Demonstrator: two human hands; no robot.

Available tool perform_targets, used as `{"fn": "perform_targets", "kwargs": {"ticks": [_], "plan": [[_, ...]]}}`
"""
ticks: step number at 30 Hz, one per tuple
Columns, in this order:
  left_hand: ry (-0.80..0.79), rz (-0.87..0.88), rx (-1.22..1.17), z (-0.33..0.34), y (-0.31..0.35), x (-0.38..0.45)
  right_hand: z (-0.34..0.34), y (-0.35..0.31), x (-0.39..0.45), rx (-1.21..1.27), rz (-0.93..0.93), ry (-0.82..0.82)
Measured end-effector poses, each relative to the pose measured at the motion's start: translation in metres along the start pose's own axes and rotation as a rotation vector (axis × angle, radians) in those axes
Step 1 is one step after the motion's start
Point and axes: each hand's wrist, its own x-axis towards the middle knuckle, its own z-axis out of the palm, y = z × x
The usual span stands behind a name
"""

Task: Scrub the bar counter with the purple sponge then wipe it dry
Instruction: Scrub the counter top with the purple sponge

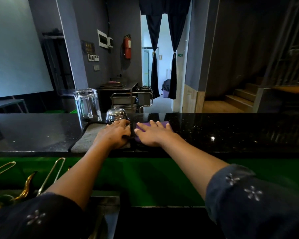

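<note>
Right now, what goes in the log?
right hand flat on purple sponge | left hand on grey cloth | counter

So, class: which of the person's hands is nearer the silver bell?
Left. The left hand lies on the grey cloth with its fingertips just in front of the bell; the right hand presses the sponge further right.

Landmark: bell [116, 114], on the counter [231, 133].
Left of bell: upturned glass [87, 104] just beside it; grey cloth [91, 135] in front.
Right of bell: bare counter to the frame edge.
Far left: bare counter.
</note>
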Motion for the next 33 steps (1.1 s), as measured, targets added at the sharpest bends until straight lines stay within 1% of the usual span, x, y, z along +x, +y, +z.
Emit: {"fn": "perform_targets", "kwargs": {"ticks": [3, 6, 8, 12, 14, 17, 19, 23, 25, 27, 28, 31, 33], "plan": [[0.009, -0.029, -0.010, -0.001, 0.000, 0.001, 0.001, 0.023, -0.011, 0.001, -0.057, 0.000], [0.002, -0.006, 0.011, -0.001, -0.001, -0.003, -0.004, 0.062, -0.020, -0.036, -0.038, 0.033], [0.002, -0.006, 0.012, -0.001, -0.001, -0.003, -0.012, 0.100, -0.026, -0.065, 0.040, 0.056], [0.006, -0.006, 0.030, -0.001, 0.001, -0.003, -0.031, 0.176, -0.044, -0.054, 0.334, 0.086], [0.022, -0.008, 0.048, 0.000, 0.002, -0.004, -0.036, 0.188, -0.050, -0.035, 0.444, 0.087], [0.037, -0.011, 0.062, 0.001, 0.004, -0.004, -0.034, 0.168, -0.052, -0.046, 0.486, 0.091], [0.044, -0.014, 0.046, 0.002, 0.005, -0.003, -0.029, 0.142, -0.053, -0.053, 0.420, 0.104], [0.035, -0.027, 0.011, 0.002, 0.006, -0.002, -0.012, 0.070, -0.051, -0.043, 0.175, 0.089], [0.054, -0.022, -0.040, 0.001, 0.008, -0.004, 0.000, 0.034, -0.051, -0.045, 0.055, 0.085], [0.102, -0.003, -0.076, -0.002, 0.011, -0.010, 0.009, 0.011, -0.055, -0.042, -0.032, 0.114], [0.150, 0.012, -0.057, -0.004, 0.014, -0.014, 0.011, 0.008, -0.059, -0.036, -0.060, 0.131], [0.370, 0.113, 0.130, -0.008, 0.023, -0.029, 0.007, 0.027, -0.070, -0.018, -0.129, 0.139], [0.446, 0.180, 0.171, -0.010, 0.031, -0.037, 0.003, 0.055, -0.076, -0.012, -0.139, 0.153]]}}
